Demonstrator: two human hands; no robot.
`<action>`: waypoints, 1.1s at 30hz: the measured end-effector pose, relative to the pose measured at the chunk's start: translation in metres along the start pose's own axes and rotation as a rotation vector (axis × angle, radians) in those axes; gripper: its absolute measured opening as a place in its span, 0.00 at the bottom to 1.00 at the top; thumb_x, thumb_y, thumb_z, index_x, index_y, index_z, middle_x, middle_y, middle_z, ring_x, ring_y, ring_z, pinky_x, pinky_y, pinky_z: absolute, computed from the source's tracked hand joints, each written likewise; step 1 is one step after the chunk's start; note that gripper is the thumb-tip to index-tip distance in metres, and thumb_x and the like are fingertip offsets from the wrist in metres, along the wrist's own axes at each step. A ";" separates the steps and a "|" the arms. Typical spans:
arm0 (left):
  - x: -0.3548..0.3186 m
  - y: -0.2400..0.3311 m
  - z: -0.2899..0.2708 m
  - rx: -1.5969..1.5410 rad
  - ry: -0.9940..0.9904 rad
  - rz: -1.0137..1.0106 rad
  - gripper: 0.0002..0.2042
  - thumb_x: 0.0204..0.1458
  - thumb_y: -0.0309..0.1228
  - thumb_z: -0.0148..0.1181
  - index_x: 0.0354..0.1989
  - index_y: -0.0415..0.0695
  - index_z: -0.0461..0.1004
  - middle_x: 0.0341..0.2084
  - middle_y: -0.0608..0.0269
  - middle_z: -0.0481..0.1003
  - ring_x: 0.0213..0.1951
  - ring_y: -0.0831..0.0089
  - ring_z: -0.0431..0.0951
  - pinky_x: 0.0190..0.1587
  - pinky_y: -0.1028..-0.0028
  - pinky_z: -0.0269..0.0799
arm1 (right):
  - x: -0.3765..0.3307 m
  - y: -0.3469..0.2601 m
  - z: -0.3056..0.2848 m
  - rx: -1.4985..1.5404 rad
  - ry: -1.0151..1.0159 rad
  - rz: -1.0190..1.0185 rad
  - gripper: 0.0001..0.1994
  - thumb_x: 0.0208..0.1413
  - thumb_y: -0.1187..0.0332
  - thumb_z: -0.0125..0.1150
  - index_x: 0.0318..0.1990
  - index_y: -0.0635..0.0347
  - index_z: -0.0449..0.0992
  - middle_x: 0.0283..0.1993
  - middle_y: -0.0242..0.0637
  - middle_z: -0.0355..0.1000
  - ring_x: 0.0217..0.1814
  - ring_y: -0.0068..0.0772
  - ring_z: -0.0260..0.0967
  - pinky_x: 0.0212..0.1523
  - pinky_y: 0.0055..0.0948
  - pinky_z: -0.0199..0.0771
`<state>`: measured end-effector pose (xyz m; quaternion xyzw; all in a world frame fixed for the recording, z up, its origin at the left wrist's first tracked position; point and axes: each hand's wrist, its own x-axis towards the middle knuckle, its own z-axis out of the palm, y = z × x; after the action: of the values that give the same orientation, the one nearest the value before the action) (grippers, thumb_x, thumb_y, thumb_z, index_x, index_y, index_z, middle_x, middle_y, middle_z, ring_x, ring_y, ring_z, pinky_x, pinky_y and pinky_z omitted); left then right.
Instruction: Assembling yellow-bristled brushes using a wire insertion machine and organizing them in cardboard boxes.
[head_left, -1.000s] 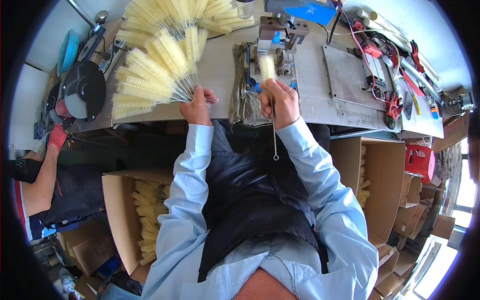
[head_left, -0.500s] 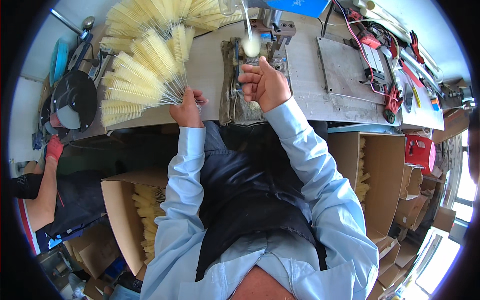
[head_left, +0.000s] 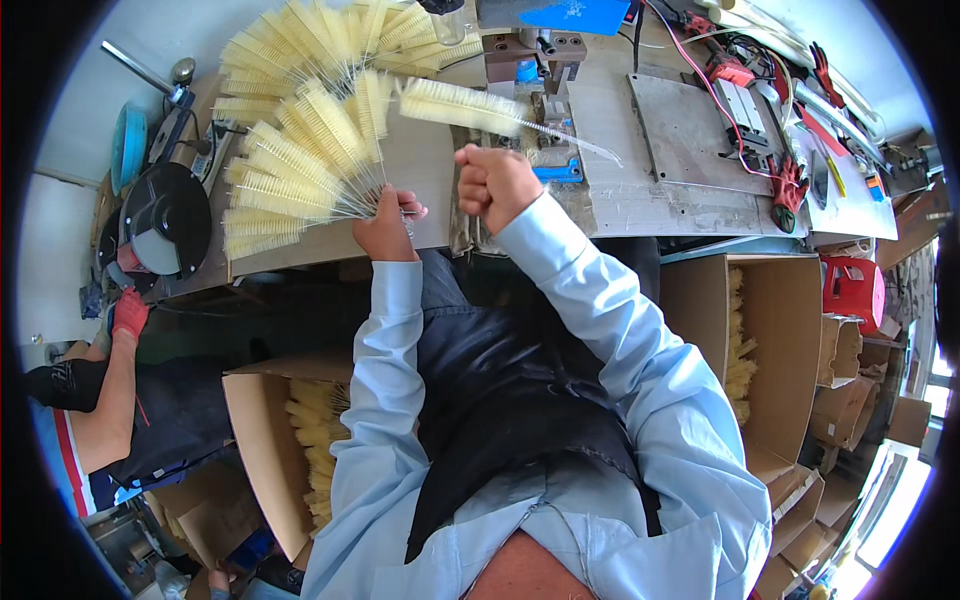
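Observation:
My left hand is closed around the wire stems of a fanned bunch of bottle brushes with pale yellow bristles. To its right, my right hand is curled into a fist, and its palm side is hidden. Just beyond the fist, a single bottle brush lies crosswise in view, bristles to the left and twisted wire to the right. No contact between it and the fist can be made out. Behind them stands a bench press with a blue block at its base.
More brushes fan out at the back left. A black disc-shaped machine stands at the left, near a co-worker's red-gloved hand. Cardboard boxes holding brushes flank me below the bench. A metal plate and tools lie right.
The single brush, hanging blurred with its bristles down, now lies crosswise. My right hand has moved left and its loosely spread fingers have closed. My left hand still holds the bunch.

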<state>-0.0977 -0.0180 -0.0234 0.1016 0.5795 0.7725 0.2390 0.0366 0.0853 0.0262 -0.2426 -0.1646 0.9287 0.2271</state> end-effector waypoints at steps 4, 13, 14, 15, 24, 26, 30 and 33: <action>0.000 -0.001 0.004 0.051 0.046 0.028 0.05 0.56 0.25 0.54 0.34 0.35 0.72 0.21 0.57 0.75 0.18 0.70 0.74 0.22 0.69 0.76 | -0.015 0.016 0.001 -0.158 0.215 -0.157 0.07 0.59 0.68 0.52 0.37 0.62 0.72 0.21 0.32 0.68 0.20 0.29 0.69 0.19 0.31 0.72; 0.010 -0.008 0.000 0.053 0.086 -0.031 0.05 0.54 0.25 0.55 0.32 0.34 0.73 0.21 0.55 0.75 0.18 0.69 0.75 0.21 0.69 0.75 | -0.008 -0.032 -0.033 -0.907 -0.528 0.391 0.15 0.63 0.61 0.56 0.44 0.68 0.74 0.30 0.40 0.75 0.25 0.32 0.77 0.20 0.28 0.77; 0.011 -0.009 0.001 0.064 0.091 -0.049 0.05 0.54 0.25 0.56 0.33 0.34 0.73 0.21 0.55 0.75 0.18 0.69 0.75 0.21 0.68 0.76 | -0.010 -0.039 -0.032 -0.963 -0.623 0.487 0.15 0.62 0.61 0.57 0.44 0.68 0.74 0.30 0.40 0.75 0.25 0.32 0.77 0.19 0.27 0.77; 0.020 -0.017 -0.011 0.041 0.079 -0.049 0.06 0.55 0.26 0.57 0.35 0.35 0.72 0.22 0.55 0.75 0.19 0.69 0.75 0.22 0.67 0.77 | -0.011 -0.041 -0.032 -0.969 -0.606 0.475 0.15 0.62 0.61 0.57 0.44 0.68 0.74 0.30 0.40 0.75 0.25 0.32 0.77 0.19 0.27 0.77; 0.011 -0.005 -0.005 0.055 0.071 -0.051 0.06 0.56 0.28 0.58 0.33 0.37 0.73 0.24 0.57 0.75 0.22 0.70 0.75 0.27 0.66 0.79 | -0.107 -0.046 -0.072 -1.215 0.136 -0.847 0.07 0.53 0.69 0.64 0.35 0.64 0.77 0.23 0.43 0.72 0.25 0.26 0.72 0.26 0.32 0.71; 0.014 -0.007 -0.009 0.064 0.032 -0.041 0.06 0.56 0.28 0.59 0.32 0.38 0.73 0.24 0.58 0.75 0.22 0.71 0.75 0.29 0.67 0.80 | -0.129 -0.066 -0.103 -1.245 0.611 -1.109 0.05 0.54 0.70 0.64 0.35 0.61 0.76 0.20 0.42 0.70 0.22 0.33 0.72 0.25 0.33 0.70; 0.014 -0.009 -0.005 0.055 0.047 -0.065 0.07 0.55 0.28 0.60 0.34 0.36 0.73 0.25 0.58 0.75 0.24 0.72 0.75 0.30 0.67 0.80 | -0.172 -0.125 -0.169 -1.701 1.289 -0.969 0.16 0.57 0.52 0.61 0.44 0.52 0.74 0.20 0.43 0.74 0.23 0.53 0.73 0.26 0.44 0.73; 0.015 -0.010 -0.006 0.047 0.044 -0.073 0.08 0.55 0.28 0.61 0.33 0.35 0.73 0.25 0.58 0.75 0.24 0.72 0.74 0.30 0.67 0.80 | -0.181 -0.147 -0.200 -1.848 1.379 -0.785 0.24 0.59 0.39 0.49 0.44 0.51 0.75 0.27 0.49 0.76 0.32 0.58 0.74 0.32 0.52 0.71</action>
<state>-0.1110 -0.0130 -0.0366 0.0688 0.6060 0.7514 0.2517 0.3333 0.1572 -0.0104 -0.6890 -0.6709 0.0062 0.2741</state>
